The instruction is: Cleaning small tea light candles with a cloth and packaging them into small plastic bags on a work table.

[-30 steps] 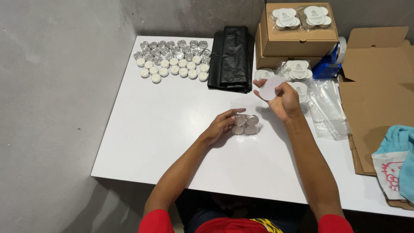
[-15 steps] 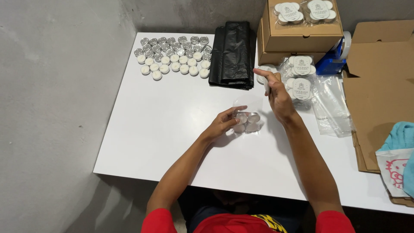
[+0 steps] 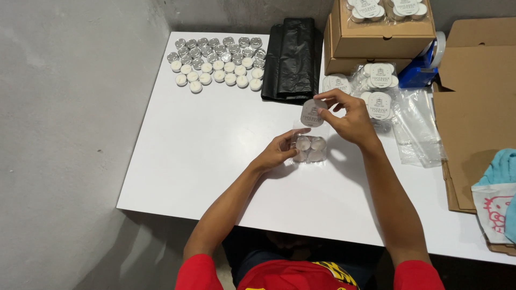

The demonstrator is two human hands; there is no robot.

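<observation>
My left hand (image 3: pixel 277 152) rests on the white table (image 3: pixel 215 139), fingers pinching the edge of a small clear bag of tealight candles (image 3: pixel 310 149). My right hand (image 3: pixel 348 115) hovers just above and behind that bag and pinches a round white sticker label (image 3: pixel 313 113) between thumb and fingers. The label hangs over the bag's open top end.
Several loose tealights (image 3: pixel 217 62) lie in rows at the far left. A folded black plastic bag (image 3: pixel 292 58) lies beside them. Stacked brown boxes (image 3: pixel 376 37), finished labelled packs (image 3: pixel 379 86), empty clear bags (image 3: pixel 416 121), a blue tape dispenser (image 3: pixel 422 67) and an open carton (image 3: pixel 475 107) fill the right.
My right hand has come down and left from near the packs, bringing the round label over the bag of candles. The left hand has stayed on the bag.
</observation>
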